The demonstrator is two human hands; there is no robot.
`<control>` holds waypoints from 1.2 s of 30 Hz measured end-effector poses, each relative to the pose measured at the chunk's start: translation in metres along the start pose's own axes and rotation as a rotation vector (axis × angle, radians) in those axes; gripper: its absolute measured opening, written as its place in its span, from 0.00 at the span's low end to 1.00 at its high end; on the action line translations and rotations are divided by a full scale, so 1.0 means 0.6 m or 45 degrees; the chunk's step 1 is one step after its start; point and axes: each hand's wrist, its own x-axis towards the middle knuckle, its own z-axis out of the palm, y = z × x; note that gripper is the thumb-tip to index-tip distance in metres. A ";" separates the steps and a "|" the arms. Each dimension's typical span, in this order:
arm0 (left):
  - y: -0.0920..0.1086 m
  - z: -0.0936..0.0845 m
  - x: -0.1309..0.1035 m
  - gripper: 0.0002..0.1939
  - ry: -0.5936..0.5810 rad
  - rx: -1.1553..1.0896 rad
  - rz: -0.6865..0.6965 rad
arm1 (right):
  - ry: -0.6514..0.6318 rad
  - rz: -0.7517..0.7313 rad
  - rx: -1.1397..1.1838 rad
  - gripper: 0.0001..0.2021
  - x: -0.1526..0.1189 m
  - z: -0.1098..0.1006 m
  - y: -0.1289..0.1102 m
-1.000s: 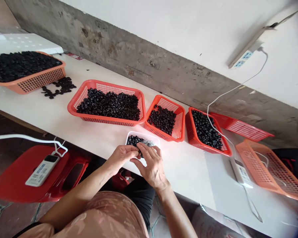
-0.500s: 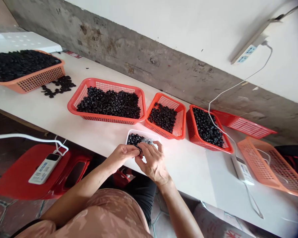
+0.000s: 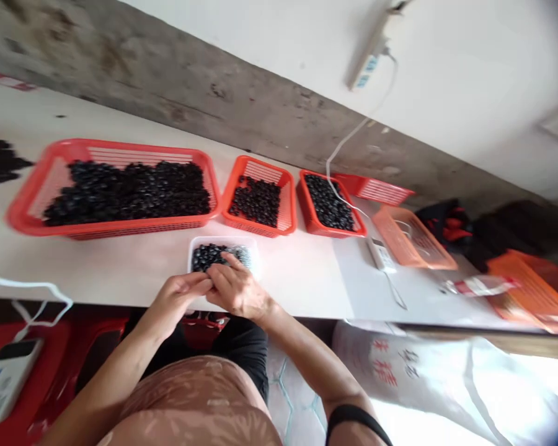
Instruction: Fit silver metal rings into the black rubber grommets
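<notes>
At the table's near edge my left hand (image 3: 182,292) is closed, thumb and fingers pinched together; what lies between them is too small to make out. My right hand (image 3: 237,286) meets it fingertip to fingertip, also pinching, with one finger extended above the tray. Just beyond both hands stands a small white tray (image 3: 255,255). Black round pieces (image 3: 205,255) fill its left part, and tiny silvery bits (image 3: 242,253) lie in its right part, partly covered by my right hand.
Behind the tray stand a large red basket (image 3: 186,220), a smaller red basket (image 3: 286,204) and another red basket (image 3: 309,214), all holding black pieces. A white cable (image 3: 337,152) runs down to a power strip (image 3: 381,255). Orange baskets (image 3: 430,251) lie farther right.
The view has swung to the right, bringing more orange baskets and a white sack into sight. Both hands stay together in front of the tray, the fingers slightly shifted.
</notes>
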 end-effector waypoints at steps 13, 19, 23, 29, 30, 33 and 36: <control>-0.006 0.002 0.024 0.15 0.100 0.152 -0.046 | -0.123 0.427 0.106 0.15 -0.011 0.019 -0.019; -0.011 -0.005 0.019 0.21 0.141 0.176 0.142 | -0.059 0.351 0.055 0.17 -0.033 -0.008 0.006; -0.006 -0.005 0.016 0.25 0.291 0.177 0.157 | 0.069 0.280 -0.127 0.17 -0.003 -0.072 0.081; -0.008 -0.006 0.015 0.25 0.401 0.085 0.178 | 0.556 0.783 -0.315 0.22 0.072 -0.139 0.132; -0.012 -0.009 0.016 0.25 0.413 0.073 0.183 | 0.571 0.780 -0.233 0.19 0.074 -0.135 0.127; -0.025 -0.022 0.018 0.24 0.426 0.085 0.210 | 0.442 0.786 0.019 0.14 0.058 -0.101 0.108; -0.038 -0.035 0.021 0.23 0.426 0.147 0.231 | 0.003 0.887 0.156 0.12 0.033 -0.055 0.098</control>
